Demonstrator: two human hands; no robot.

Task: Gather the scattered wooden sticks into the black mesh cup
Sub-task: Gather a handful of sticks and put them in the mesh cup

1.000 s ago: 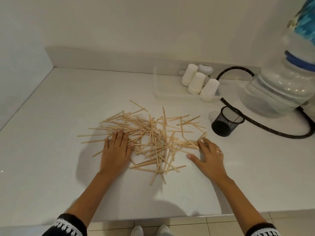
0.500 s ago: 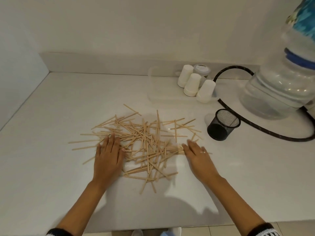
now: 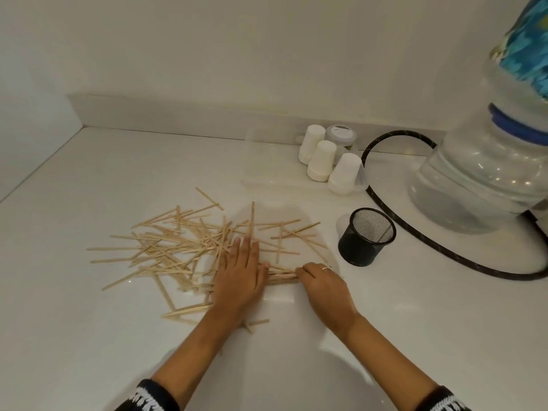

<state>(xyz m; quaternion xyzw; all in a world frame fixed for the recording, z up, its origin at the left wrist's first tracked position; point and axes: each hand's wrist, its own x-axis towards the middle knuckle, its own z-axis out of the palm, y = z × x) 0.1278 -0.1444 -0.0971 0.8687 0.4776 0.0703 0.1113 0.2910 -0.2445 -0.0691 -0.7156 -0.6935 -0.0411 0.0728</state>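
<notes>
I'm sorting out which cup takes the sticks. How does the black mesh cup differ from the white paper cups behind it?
The black mesh cup is dark see-through mesh; the white paper cups are solid white. The mesh cup stands alone, mouth up and tipped in this view; the paper cups are upside down, three in a row. The mesh cup sits nearer the wooden sticks. All rest on the white counter.

No readable txt, nos. or brands anywhere. Small jar lid [image 3: 341,133] behind the cups carried a dark mark, too blurred to read. Bottle wrap [image 3: 526,51] showed pattern only.
</notes>
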